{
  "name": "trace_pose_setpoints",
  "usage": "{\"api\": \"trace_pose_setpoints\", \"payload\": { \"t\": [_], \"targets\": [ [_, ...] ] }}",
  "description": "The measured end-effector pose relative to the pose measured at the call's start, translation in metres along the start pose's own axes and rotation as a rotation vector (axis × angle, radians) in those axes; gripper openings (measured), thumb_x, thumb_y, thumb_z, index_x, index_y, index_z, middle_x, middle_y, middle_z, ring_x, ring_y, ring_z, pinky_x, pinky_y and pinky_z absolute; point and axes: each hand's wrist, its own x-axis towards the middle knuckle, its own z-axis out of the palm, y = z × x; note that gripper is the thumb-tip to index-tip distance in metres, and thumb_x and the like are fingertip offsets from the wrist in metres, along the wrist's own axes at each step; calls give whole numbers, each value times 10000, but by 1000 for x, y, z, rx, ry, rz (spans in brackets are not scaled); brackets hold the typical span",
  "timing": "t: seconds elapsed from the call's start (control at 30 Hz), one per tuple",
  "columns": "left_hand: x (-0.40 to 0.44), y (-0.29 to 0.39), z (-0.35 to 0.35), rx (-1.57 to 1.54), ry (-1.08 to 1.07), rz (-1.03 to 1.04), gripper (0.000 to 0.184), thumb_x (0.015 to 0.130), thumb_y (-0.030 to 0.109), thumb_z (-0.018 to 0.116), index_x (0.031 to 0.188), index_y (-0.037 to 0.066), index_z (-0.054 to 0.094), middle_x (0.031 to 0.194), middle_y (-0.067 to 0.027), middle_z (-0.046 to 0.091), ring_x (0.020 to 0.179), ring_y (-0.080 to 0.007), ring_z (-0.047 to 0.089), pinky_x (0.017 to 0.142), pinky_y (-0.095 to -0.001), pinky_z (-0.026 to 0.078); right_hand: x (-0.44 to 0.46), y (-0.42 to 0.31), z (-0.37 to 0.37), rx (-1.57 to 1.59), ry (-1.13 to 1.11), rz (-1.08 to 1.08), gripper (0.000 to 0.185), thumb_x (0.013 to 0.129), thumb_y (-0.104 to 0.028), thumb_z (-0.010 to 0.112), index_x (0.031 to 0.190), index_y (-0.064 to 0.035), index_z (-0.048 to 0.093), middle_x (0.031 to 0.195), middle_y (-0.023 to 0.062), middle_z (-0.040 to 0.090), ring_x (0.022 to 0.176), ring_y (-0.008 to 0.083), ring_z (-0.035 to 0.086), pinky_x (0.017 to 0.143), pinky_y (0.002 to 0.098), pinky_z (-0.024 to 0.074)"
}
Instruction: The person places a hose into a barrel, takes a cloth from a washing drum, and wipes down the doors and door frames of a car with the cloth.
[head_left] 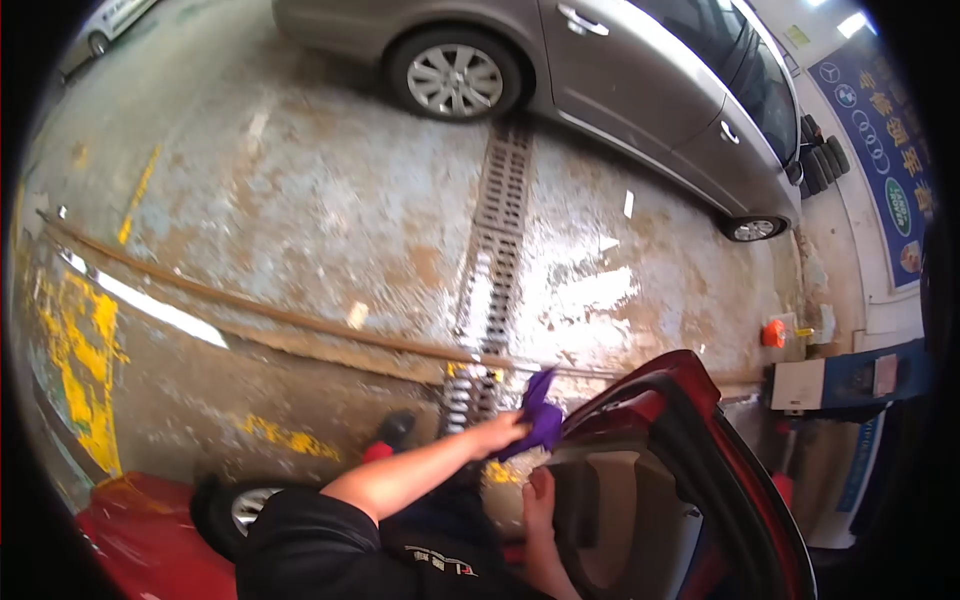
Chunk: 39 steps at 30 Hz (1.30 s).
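A crumpled purple cloth is gripped in my left hand, with its loose corners sticking up and hanging down. The cloth is close to the outer edge of an open red car door. Lower down, my right hand is raised beside the door's window area. Its fingers are small and blurred, so I cannot tell whether they grip the door. The door has a dark rubber seal along its frame, and glass shows inside it.
A grey car is parked across the wet floor. A metal drain grate runs towards it. Behind my left arm are a red car's body and wheel. On the right are a blue and white cabinet, an orange object and stacked tyres.
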Motion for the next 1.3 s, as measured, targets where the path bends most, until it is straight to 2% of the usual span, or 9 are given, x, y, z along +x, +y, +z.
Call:
{"api": "trace_pose_setpoints", "payload": {
  "t": [0.13, 0.2, 0.23, 0.3, 0.37, 0.47, 0.63, 0.87, 1.3],
  "targets": [
    [-65, -14, 39, 256, -45, -77, 610, 963, 461, 412, 1398, 44, 322, 1361, -93, 426, 1239, -201, 384, 1045, -333, 297, -11, -71, 48, 275, -60, 160, 513, 880, -182, 581, 1323, -3, 393, 1253, 115, 507, 1139, 213, 492, 979, 350, 390],
    [-90, 44, 53, 131, -110, -484, 584, 950, 473, 435, 1328, 29, 425, 1301, -117, 500, 1197, -215, 446, 1018, -340, 335, -24, -60, 48, 379, 34, 230, 502, 881, -198, 576, 1314, -12, 402, 1215, 116, 532, 1085, 226, 538, 934, 357, 443],
    [-77, 48, 45, 441, -258, -413, 553, 940, 466, 457, 1261, 16, 482, 1248, -137, 540, 1164, -228, 482, 996, -343, 359, -32, -52, 42, 400, 50, 214, 502, 881, -198, 576, 1314, -12, 402, 1215, 116, 532, 1085, 226, 538, 934, 357, 443],
    [-41, 70, 44, 986, -348, -192, 469, 916, 415, 512, 1083, -16, 594, 1077, -193, 625, 1073, -260, 564, 932, -353, 420, -48, -38, 31, 712, 155, 312, 475, 886, -219, 563, 1298, -27, 423, 1175, 117, 555, 1024, 242, 578, 895, 376, 482],
    [3, 93, 70, 797, -48, 374, 478, 899, 348, 558, 1212, -9, 500, 1170, -219, 576, 1092, -319, 561, 938, -387, 426, -66, -32, 30, 731, 197, 309, 461, 889, -230, 556, 1288, -34, 434, 1157, 118, 565, 1000, 242, 590, 882, 380, 493],
    [45, 194, 148, 849, -84, 1063, 388, 932, 324, 522, 1164, 14, 537, 1093, -180, 568, 1067, -306, 536, 945, -385, 402, -103, -35, 33, 611, 238, 302, 405, 902, -253, 547, 1234, -31, 478, 1047, 95, 609, 896, 204, 611, 785, 354, 508],
    [48, 222, 228, 858, -472, 1034, 389, 971, 359, 428, 1082, 30, 604, 1034, -156, 610, 965, -313, 542, 896, -378, 410, -159, -27, 65, 368, 198, 280, 408, 898, -276, 558, 1183, 16, 534, 1081, 109, 608, 945, 197, 575, 854, 326, 457],
    [29, 198, 222, 893, -312, 980, 377, 1009, 301, 368, 1127, -12, 542, 1038, -98, 575, 992, -181, 516, 907, -306, 391, -251, -16, 152, 294, 318, 130, 426, 885, -282, 544, 1196, 8, 524, 1107, 166, 614, 1034, 254, 568, 936, 354, 417],
    [-313, 130, 165, 1308, -932, 979, 580, 769, 63, 617, 1317, 14, 435, 1237, -216, 517, 1143, -376, 489, 1000, -441, 358, -389, 26, 396, 291, 401, 306, 410, 829, -267, 561, 1181, -58, 557, 1140, 150, 616, 1070, 266, 570, 938, 357, 422]
  ]
}}
